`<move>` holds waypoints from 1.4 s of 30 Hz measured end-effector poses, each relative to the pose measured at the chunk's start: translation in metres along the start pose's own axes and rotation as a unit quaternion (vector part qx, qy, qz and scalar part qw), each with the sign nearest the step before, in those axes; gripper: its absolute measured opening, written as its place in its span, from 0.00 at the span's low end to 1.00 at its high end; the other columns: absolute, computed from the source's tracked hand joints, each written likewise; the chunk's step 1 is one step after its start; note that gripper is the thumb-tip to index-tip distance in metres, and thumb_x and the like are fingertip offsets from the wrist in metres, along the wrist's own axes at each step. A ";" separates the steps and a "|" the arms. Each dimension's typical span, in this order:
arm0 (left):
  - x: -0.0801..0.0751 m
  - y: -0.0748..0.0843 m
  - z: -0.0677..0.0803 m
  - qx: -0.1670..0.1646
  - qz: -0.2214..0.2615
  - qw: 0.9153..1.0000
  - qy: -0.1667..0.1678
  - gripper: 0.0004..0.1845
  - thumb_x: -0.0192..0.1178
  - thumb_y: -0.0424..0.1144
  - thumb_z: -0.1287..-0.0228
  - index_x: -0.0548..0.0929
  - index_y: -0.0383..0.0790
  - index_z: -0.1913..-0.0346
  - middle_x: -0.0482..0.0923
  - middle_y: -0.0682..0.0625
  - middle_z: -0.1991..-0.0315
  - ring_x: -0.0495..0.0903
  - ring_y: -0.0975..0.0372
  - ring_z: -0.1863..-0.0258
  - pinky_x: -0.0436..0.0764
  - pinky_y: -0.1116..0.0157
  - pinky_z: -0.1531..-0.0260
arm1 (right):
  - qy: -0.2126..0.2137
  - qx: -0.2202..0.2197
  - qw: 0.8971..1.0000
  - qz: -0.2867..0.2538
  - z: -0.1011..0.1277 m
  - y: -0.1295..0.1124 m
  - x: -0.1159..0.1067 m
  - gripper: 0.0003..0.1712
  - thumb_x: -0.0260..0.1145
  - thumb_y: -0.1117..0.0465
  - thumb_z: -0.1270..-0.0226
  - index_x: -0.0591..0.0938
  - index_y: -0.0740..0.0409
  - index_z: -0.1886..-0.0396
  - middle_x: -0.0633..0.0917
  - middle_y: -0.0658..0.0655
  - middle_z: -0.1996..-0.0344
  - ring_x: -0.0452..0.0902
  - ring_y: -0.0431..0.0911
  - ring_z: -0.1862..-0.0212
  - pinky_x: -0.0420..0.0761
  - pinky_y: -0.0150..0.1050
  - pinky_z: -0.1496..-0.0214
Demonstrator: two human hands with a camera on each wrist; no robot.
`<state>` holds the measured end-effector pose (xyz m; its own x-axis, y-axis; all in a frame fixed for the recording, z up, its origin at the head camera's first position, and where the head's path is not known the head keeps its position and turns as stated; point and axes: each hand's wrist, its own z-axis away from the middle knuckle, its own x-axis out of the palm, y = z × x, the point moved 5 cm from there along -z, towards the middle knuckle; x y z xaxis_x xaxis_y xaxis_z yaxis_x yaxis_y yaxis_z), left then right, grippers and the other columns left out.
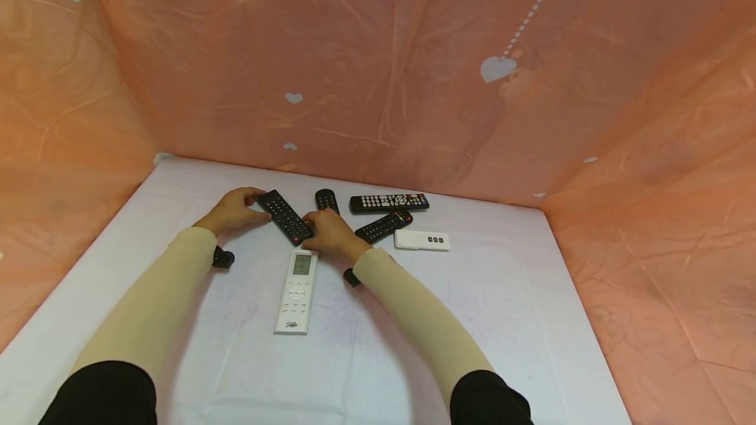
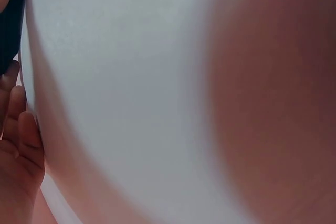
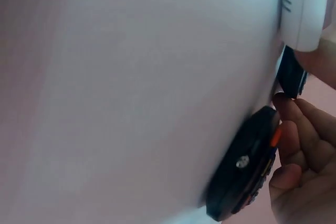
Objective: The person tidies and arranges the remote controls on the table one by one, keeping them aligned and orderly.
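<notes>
A black remote [image 1: 285, 216] lies slanted on the white table [image 1: 177, 202], and both hands are on it. My left hand [image 1: 239, 208] grips its far end, thumb and fingers on either side. My right hand [image 1: 325, 229] holds its near end by the red button. The left wrist view shows only the black remote's edge [image 2: 10, 19] above curled fingers [image 2: 21, 140]. In the right wrist view, fingers [image 3: 299, 166] curl beside a rounded black remote end [image 3: 244, 174] and the dark tip of another remote [image 3: 291, 74].
A white remote with a screen [image 1: 297, 290] lies just in front of the hands; its end [image 3: 302, 9] shows in the right wrist view. Three more black remotes [image 1: 327, 201] [image 1: 388, 202] [image 1: 384, 225] and a small white remote [image 1: 422, 239] lie at right. Pink cloth walls [image 1: 413, 84] enclose the table.
</notes>
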<state>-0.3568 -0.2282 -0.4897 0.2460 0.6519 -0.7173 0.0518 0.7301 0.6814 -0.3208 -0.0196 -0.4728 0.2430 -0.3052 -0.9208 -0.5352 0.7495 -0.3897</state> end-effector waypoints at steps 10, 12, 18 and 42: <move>-0.003 0.004 0.006 0.001 -0.012 1.000 0.006 0.38 0.68 0.48 0.44 0.68 0.34 0.33 0.70 0.32 0.42 0.68 0.43 0.43 0.68 0.45 0.40 | 0.000 0.009 0.999 -0.031 0.002 0.000 -0.002 0.27 0.71 0.57 0.44 0.80 0.60 0.43 0.87 0.53 0.56 0.80 0.42 0.53 0.71 0.34 0.37; -0.004 0.005 0.009 0.004 -0.012 1.000 0.014 0.38 0.68 0.48 0.44 0.69 0.35 0.33 0.71 0.33 0.43 0.69 0.45 0.45 0.69 0.46 0.42 | 0.003 0.009 0.999 -0.048 0.004 0.000 -0.004 0.28 0.71 0.58 0.44 0.80 0.60 0.43 0.87 0.53 0.56 0.80 0.42 0.53 0.74 0.32 0.42; -0.008 0.010 0.015 0.016 -0.002 0.999 0.034 0.36 0.68 0.46 0.44 0.69 0.37 0.34 0.72 0.34 0.41 0.69 0.44 0.44 0.69 0.46 0.42 | 0.021 -0.001 0.997 -0.070 0.011 -0.001 -0.013 0.27 0.72 0.60 0.45 0.80 0.59 0.43 0.86 0.55 0.55 0.80 0.42 0.55 0.77 0.29 0.49; 0.002 0.043 0.042 0.074 0.033 0.993 0.087 0.34 0.72 0.45 0.48 0.74 0.37 0.39 0.78 0.35 0.50 0.77 0.50 0.55 0.73 0.63 0.60 | 0.061 -0.014 0.979 -0.192 0.059 0.001 -0.038 0.33 0.75 0.65 0.50 0.77 0.64 0.42 0.82 0.61 0.53 0.82 0.47 0.57 0.79 0.22 0.58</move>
<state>-0.3130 -0.2040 -0.4553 0.0828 0.7325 -0.6757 0.1862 0.6547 0.7326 -0.2825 0.0272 -0.4372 0.3329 -0.6300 -0.7016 -0.4456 0.5506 -0.7058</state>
